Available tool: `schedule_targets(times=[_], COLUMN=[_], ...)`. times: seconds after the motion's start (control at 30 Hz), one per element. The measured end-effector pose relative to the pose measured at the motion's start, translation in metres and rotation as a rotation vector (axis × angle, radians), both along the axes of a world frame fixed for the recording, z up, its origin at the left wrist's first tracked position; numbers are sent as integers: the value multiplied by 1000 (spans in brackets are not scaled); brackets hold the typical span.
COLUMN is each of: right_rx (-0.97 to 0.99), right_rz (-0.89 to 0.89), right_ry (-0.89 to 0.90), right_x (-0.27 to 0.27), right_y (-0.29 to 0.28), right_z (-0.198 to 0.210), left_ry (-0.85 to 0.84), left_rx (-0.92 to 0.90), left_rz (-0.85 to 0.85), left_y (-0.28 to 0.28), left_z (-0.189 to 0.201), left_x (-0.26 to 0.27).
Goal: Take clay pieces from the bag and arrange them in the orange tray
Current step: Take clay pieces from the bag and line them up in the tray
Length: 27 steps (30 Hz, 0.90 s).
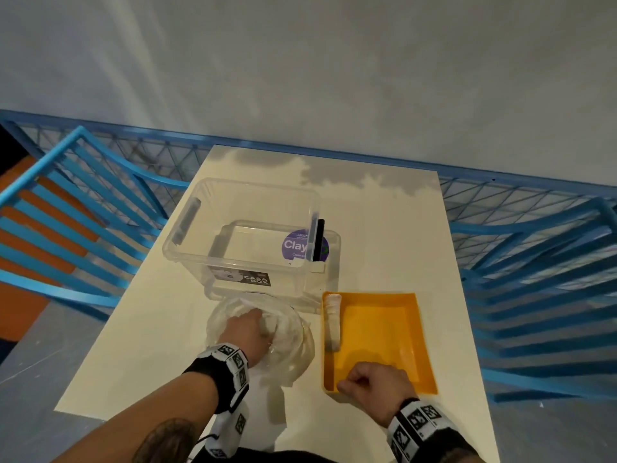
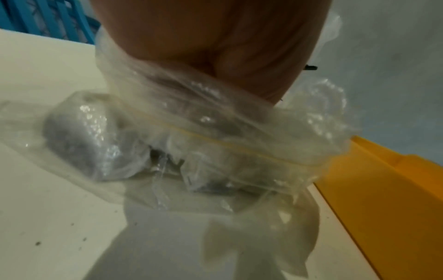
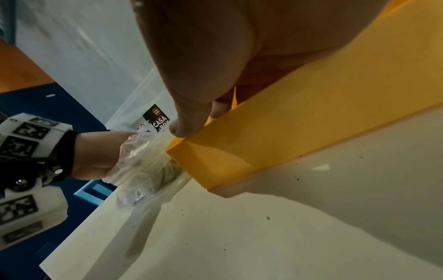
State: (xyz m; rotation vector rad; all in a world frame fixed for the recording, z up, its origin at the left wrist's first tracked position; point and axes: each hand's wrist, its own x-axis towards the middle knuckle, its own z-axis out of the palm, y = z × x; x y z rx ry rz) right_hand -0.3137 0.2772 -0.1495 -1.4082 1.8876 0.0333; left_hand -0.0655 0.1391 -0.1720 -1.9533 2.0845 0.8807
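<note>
A clear plastic bag [image 1: 287, 342] lies on the table just left of the orange tray [image 1: 417, 345]. My left hand [image 1: 245, 330] is pushed into the bag's mouth [image 2: 215, 142]; crinkled plastic hides its fingers. A grey clay piece [image 2: 79, 144] shows through the bag, with others beside it. One pale clay piece [image 1: 333, 320] lies along the tray's left wall. My right hand [image 1: 370, 384] grips the tray's near left corner [image 3: 191, 151], thumb on the outer wall, fingers curled over the rim.
A clear storage box [image 1: 240, 235] stands behind the bag, partly on a lid with a purple "Clay" label [image 1: 295, 245]. Blue chairs [image 1: 66, 228] [image 1: 551, 295] flank the cream table [image 1: 150, 329]. The table's near edge is close to my forearms.
</note>
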Motion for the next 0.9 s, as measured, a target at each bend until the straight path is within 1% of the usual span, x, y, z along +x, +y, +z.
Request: schedule_targets(times=[0.07,0.2,0.3,0.33,0.4,0.5,0.6,0.7,0.8,0.9], right_rx=[2,7,30,36,46,74,73,82,78,71], right_rz=[-23,-53,-82,-88,-112,-137,-156,-134,-128,-134], right_ry=[-5,-8,-8,-6,-9,-17,-15,-9,0,10], right_x=[-1,1,1,1,0,-1,-1,-2,-1,0], right_y=[1,0,-1,-1,-2,-3,-5,-4,-4,-4], right_z=[1,5,3,1,-1,-6,-12,-10,-6,-5], left_ry=[-23,73,140,139,121,73,-38,-114,-115,-58], left_rx=[7,-63,-110,-119,-127,-34,9,-37,-38,-37], left_rz=[-17,19,38,41,36,6,-152,-236,-240,-191], left_y=[-1,1,4,5,4,2,4,4,3,2], left_z=[2,10,30,35,39,32,22,9,4,11], left_x=[0,6,11,12,17,21,18,12,11,11])
